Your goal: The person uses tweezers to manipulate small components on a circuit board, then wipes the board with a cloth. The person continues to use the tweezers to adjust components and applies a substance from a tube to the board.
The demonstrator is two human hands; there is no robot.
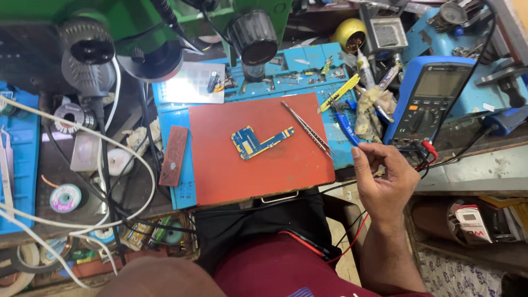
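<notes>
The right hand (385,179), fingers loosely curled around nothing clearly visible, hovers beside the multimeter (434,99) near its probe leads (426,154), while the blue circuit board (258,142) lies flat on the red mat (220,176) beside tweezers (307,130); the left hand is unseen.

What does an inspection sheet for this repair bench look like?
Surface: red mat on a blue tray.
Job's things: blue circuit board flat on the mat; tweezers beside it.
Clutter: solder reel, yellow tool, rag.
Hands: right hand raised near the multimeter, fingers curled, holding nothing visible; left hand not in view.
Cables: white cords at left; red and black leads.
Surroundings: green microscope above.
</notes>
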